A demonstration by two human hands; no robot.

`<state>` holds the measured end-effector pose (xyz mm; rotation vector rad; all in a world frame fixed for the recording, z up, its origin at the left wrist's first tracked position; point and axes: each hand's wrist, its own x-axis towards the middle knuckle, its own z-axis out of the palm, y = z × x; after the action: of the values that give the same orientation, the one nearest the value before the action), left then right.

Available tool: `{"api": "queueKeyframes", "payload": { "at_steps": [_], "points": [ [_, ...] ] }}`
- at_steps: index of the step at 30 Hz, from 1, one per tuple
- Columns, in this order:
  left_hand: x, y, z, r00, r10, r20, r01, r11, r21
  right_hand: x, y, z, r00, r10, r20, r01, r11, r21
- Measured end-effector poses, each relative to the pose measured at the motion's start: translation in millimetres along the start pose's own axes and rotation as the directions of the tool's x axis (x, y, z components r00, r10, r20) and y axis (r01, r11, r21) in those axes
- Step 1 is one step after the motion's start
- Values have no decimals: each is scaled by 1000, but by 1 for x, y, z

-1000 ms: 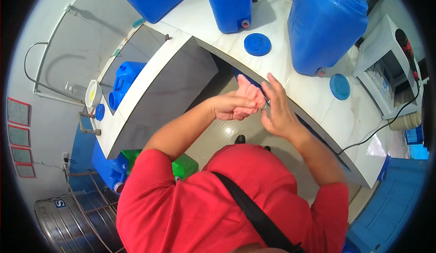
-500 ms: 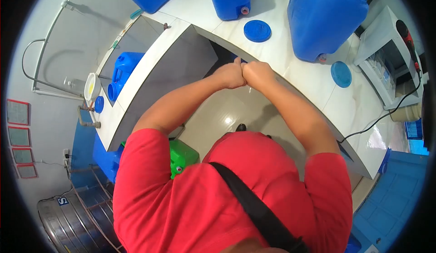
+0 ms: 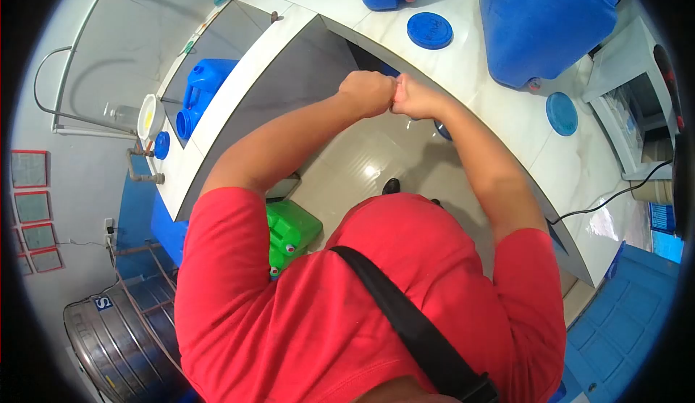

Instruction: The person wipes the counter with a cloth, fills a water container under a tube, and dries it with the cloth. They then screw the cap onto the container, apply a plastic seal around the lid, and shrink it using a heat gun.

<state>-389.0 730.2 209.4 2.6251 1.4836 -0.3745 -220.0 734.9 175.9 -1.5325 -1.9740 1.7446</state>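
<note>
My left hand [image 3: 369, 93] is closed in a fist, its knuckles up, held out in front of me over the floor at the opening under the white counter [image 3: 499, 131]. My right hand [image 3: 420, 100] is closed too and meets it at the fingers and thumb. Whatever lies between the fingers is hidden or too small to make out. Just beyond the hands is the counter's edge, with a blue round cap [image 3: 430, 31] lying on top. A dark blue shape [image 3: 443, 131], mostly hidden, shows below my right wrist.
A large blue water container [image 3: 546, 23] stands on the counter by a second blue cap [image 3: 562, 113]. A white cabinet [image 3: 630, 106] and black cord are right. Left are a small blue jug [image 3: 206, 88] and white bowl [image 3: 150, 118]. A green container [image 3: 289, 233] sits low.
My hands have turned against each other: the left now shows its knuckles up, and the right is rotated with its thumb side showing. The view has shifted slightly.
</note>
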Motion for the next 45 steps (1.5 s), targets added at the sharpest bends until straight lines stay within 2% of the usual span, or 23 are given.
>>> {"api": "queueKeyframes", "payload": {
  "at_steps": [1,3,5,6,7,8,9,10,11,13,15,16,19,21,24,25,27,29,30,32,40,42,45],
  "points": [
    [5,-6,1,1000,1,1,-1,1000,0,-7,5,3,954,-216,-209,197,975,-105],
    [13,-28,2,985,95,145,-31,919,-392,-24,13,6,819,-427,-382,355,902,-247],
    [1,-37,-32,893,78,443,369,436,-821,-57,0,-5,497,-786,-368,355,571,-740],
    [-8,-40,-45,871,194,452,401,250,-881,-64,-3,-12,495,-786,-370,353,571,-741],
    [-17,-39,-54,846,309,435,440,57,-896,-69,-4,-18,360,-914,-185,389,327,-861],
    [-20,-35,-58,846,311,433,437,60,-897,-74,-8,-24,218,-976,28,382,59,-922],
    [-24,-31,-60,734,547,402,512,-59,-857,-79,-15,-27,219,-975,25,381,62,-923],
    [-31,-23,-67,589,747,309,601,-150,-785,-82,-26,-29,94,-992,81,503,-23,-864],
    [-40,-11,-73,528,813,245,635,-186,-750,-86,-37,-31,-39,-992,121,605,-120,-787],
    [-56,15,-74,391,903,178,665,-143,-733,-103,-62,-34,-15,-998,64,605,-60,-794],
    [-77,44,-87,269,962,-43,645,-213,-734,-120,-88,-38,-55,-985,165,575,-166,-801],
    [-80,52,-91,206,968,-142,631,-243,-737,-126,-104,-35,-196,-969,149,500,-230,-835],
    [-94,59,-98,331,928,-172,774,-371,-512,-138,-113,-46,-61,-973,223,452,-226,-863],
    [-81,42,-89,481,876,16,716,-382,-585,-132,-110,-47,-21,-979,204,373,-197,-907],
    [-56,20,-92,781,515,354,409,7,-912,-106,-84,-44,415,-910,18,231,86,-969],
    [-52,19,-97,848,342,405,350,211,-913,-102,-83,-40,413,-911,20,232,84,-969],
    [-29,5,-80,894,230,385,251,456,-854,-93,-87,-30,828,-534,-172,107,451,-886],
    [-21,6,-84,966,91,243,41,872,-487,-81,-83,-22,859,-451,-240,51,544,-838],
    [-21,8,-85,967,90,240,41,871,-489,-75,-79,-18,884,-357,-302,-12,629,-777],
    [-25,12,-85,993,-12,119,20,998,-59,-65,-67,-11,888,-327,-324,5,710,-704],
    [-7,1,-57,984,176,26,-178,964,198,-33,-26,12,898,-212,-386,114,959,-261],
    [-2,-3,-51,972,236,-8,-228,945,233,-35,-22,16,933,-125,-338,140,990,19],
    [2,-3,-49,950,306,-59,-286,932,222,-7,9,19,860,-317,-400,201,931,-305]
  ]
}}
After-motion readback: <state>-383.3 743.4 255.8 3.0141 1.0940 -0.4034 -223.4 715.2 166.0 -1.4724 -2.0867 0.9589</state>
